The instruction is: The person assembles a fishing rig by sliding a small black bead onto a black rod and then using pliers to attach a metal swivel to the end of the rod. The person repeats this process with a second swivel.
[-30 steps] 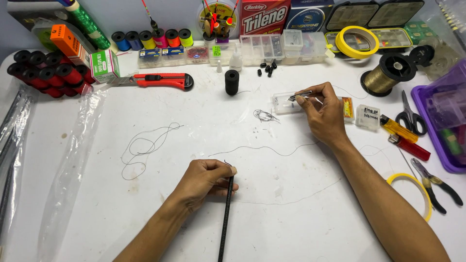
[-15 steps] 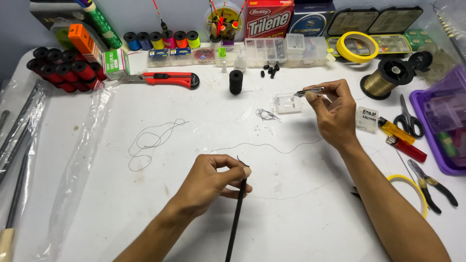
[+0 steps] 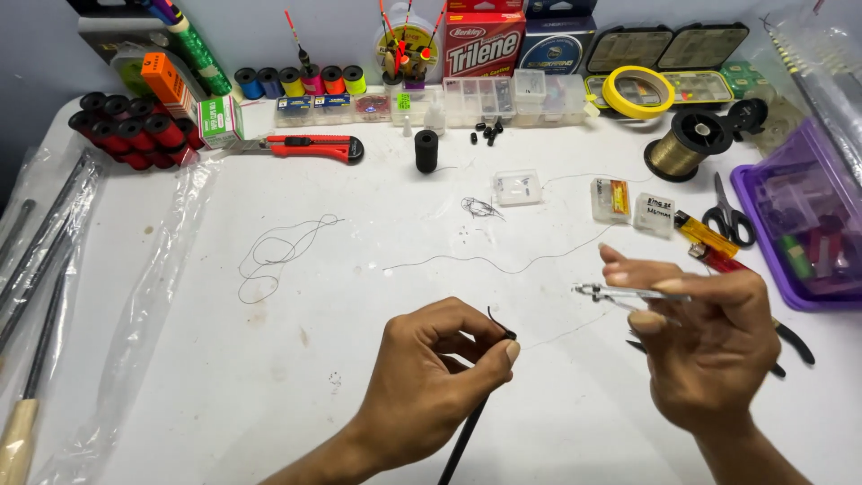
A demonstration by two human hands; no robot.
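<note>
Two hands work: our left hand (image 3: 431, 382) pinches the stiff, light black rod (image 3: 467, 429) at its tip, our right hand (image 3: 709, 346) fingers closed on thin metal tweezers (image 3: 628, 293).

At the far edge of the table, near the middle, a red box (image 3: 485, 39) with white lettering stands upright against the wall. Just right of it stands a dark blue box (image 3: 551, 34). At the far left, an orange carton (image 3: 167, 79) leans tilted, and a small green and white box (image 3: 220, 120) stands just in front of it, beside the red and black spools. Right of centre lie two small clear packets: one with an orange and yellow insert (image 3: 611, 199), the next with a white handwritten label (image 3: 655, 214).
</note>
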